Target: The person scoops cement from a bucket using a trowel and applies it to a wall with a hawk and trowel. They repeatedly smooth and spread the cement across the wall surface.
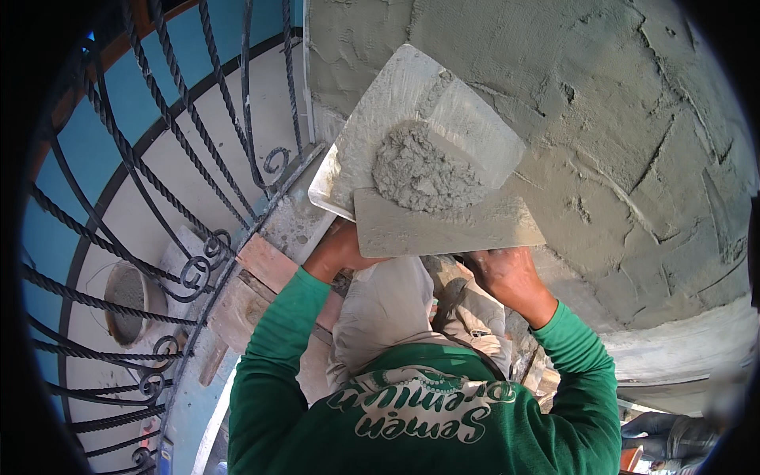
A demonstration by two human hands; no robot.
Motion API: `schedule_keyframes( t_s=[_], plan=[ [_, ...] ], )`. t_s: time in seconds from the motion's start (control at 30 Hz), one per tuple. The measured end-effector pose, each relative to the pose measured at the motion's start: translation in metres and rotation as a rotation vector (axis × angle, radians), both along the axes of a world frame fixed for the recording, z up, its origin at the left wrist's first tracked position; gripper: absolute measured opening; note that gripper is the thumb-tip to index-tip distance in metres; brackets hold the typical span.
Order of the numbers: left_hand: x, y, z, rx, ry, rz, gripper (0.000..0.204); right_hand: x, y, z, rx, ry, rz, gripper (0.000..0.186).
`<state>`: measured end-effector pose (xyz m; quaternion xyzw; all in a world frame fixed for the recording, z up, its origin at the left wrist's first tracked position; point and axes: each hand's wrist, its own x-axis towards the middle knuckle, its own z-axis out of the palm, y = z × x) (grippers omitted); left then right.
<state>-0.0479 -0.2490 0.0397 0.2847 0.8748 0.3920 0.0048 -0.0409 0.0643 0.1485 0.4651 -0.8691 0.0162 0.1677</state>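
My left hand [345, 248] is under the near left side of a plasterer's hawk [372, 115], a pale flat square plate smeared with mortar. Its grip is hidden below, but the hand appears closed on it. A lump of wet grey mortar [423, 170] lies on the plate. Across the near edge of the hawk rests the broad blade of a plastering trowel [451, 228], touching the mortar. My right hand [507, 269] is closed at the trowel's near right side, and the trowel's handle is hidden behind the blade and fingers.
A curved wall of wet, rough plaster [586, 158] rises ahead and to the right. On the left stands a twisted black iron railing [170, 119], with a bucket [131, 301] beyond its bars. Bricks [269, 261] and boards lie below. Another person's legs [673, 435] show at lower right.
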Motion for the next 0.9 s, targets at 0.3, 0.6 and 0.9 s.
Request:
schedule_keyframes(
  t_s=[0.3,0.6,0.9],
  plan=[
    [0.001,-0.048,0.022,0.001,-0.117,0.077,0.053,-0.058,-0.039,-0.043,-0.237,0.165,-0.018,0.042],
    [0.036,-0.085,-0.016,0.045,-0.068,0.207,0.055,-0.082,-0.062,-0.067,-0.304,0.258,0.018,0.035],
    [0.128,-0.114,-0.095,0.289,-0.260,0.412,0.055,-0.105,-0.075,-0.087,-0.327,0.271,-0.129,0.036]
  ],
)
